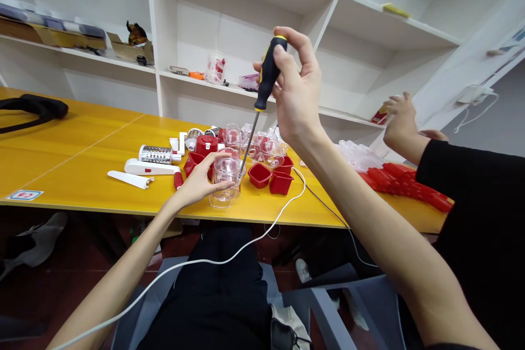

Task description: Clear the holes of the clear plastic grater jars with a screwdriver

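Observation:
My right hand [296,87] grips the black and yellow handle of a screwdriver [262,93] held upright, its thin shaft reaching down into a clear plastic housing [225,179]. My left hand [200,179] wraps around the left side of that clear housing, steadying it on the yellow table [82,164] near the front edge.
Several clear housings [254,142] and red plastic parts [270,178] lie behind the clear housing. A metal grater drum [156,154] and white handle pieces [143,169] lie to the left. Another person's hand [404,120] and black sleeve are at right, beside stacked red parts [406,183]. White shelves stand behind.

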`<state>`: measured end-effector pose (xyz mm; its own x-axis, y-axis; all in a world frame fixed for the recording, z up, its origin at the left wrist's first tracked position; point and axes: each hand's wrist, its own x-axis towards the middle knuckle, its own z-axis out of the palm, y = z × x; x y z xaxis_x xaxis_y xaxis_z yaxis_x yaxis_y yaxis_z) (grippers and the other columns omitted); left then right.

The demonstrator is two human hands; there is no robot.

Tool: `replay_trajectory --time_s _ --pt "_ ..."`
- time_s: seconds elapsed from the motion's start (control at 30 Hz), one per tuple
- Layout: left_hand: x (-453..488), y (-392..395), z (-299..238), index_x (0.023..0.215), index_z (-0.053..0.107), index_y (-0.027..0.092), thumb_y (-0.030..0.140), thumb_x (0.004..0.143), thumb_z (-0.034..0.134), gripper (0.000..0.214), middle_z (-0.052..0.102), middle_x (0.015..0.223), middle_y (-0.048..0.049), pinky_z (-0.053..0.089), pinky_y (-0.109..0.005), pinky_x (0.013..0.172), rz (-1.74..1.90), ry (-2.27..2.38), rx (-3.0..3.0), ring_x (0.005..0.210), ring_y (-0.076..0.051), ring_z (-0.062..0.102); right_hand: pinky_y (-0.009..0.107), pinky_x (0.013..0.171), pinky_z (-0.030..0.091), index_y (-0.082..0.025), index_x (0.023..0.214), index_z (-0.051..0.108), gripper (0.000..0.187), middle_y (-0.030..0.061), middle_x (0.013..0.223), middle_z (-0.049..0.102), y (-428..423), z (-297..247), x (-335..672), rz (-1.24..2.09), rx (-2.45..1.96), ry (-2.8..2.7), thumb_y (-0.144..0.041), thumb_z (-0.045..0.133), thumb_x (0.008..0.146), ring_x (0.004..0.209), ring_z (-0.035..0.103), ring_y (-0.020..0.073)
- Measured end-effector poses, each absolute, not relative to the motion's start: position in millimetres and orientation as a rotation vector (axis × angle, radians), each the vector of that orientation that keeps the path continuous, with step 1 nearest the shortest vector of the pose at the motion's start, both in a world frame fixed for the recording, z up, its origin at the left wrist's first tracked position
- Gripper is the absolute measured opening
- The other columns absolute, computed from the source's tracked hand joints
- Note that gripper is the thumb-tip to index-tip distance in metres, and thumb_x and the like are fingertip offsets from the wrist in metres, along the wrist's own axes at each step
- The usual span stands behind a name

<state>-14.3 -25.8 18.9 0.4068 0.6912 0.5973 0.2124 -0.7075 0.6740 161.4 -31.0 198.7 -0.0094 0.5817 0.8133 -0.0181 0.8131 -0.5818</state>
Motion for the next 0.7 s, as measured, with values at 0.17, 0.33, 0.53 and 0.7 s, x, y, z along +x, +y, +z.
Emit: replay_trajectory --time_s 0.17,0.33,0.53,0.7 --pt "-14.5 -24.7 18.1 0.133 0.052 0.028 0.045 0.081 0.074 0.059 0.053 0.147 -0.0059 0.032 -0.047 0.121 1.261 0.757 2.18 0.14 -0.027 0.047 0.033 0.075 0.053 -0.036 0.105 0.049 0.045 -0.0011 0.091 0.064 -31.7 198.7 157.9 0.507 -0.525 -1.479 -0.065 0.065 0.073 0.091 0.063 0.0186" --pt "-13.5 -25.3 18.1 0.134 0.052 0.028 0.048 0.082 0.072 0.059 0.054 0.147 -0.0062 0.033 -0.049 0.121 1.262 0.776 2.194 0.142 -0.029 0.046 0.032 0.068 0.052 -0.038 0.102 0.057 0.035 -0.0019 0.082 0.057 -34.5 199.4 158.4 0.399 -0.539 -1.482 -0.052 0.071 0.072 0.074 0.057 0.0165" --pt "-13.8 -26.5 18.9 0.134 0.052 0.028 0.049 0.082 0.071 0.059 0.054 0.147 -0.0065 0.034 -0.048 0.12 1.255 0.793 2.204 0.142 -0.029 0.046 0.034 0.065 0.048 -0.04 0.098 0.057 0.028 -0.0024 0.082 0.059 -30.6 202.0 162.4 0.501 -0.492 -1.469 -0.056 0.062 0.075 0.075 0.06 0.0188" --pt "-14.1 -26.9 19.9 0.134 0.052 0.029 0.05 0.082 0.071 0.059 0.054 0.147 -0.0064 0.034 -0.049 0.119 1.257 0.785 2.208 0.141 -0.029 0.047 0.033 0.064 0.047 -0.035 0.096 0.056 0.034 -0.0034 0.069 0.049 -35.8 201.0 158.9 0.409 -0.521 -1.448 -0.052 0.074 0.072 0.065 0.055 0.0171"
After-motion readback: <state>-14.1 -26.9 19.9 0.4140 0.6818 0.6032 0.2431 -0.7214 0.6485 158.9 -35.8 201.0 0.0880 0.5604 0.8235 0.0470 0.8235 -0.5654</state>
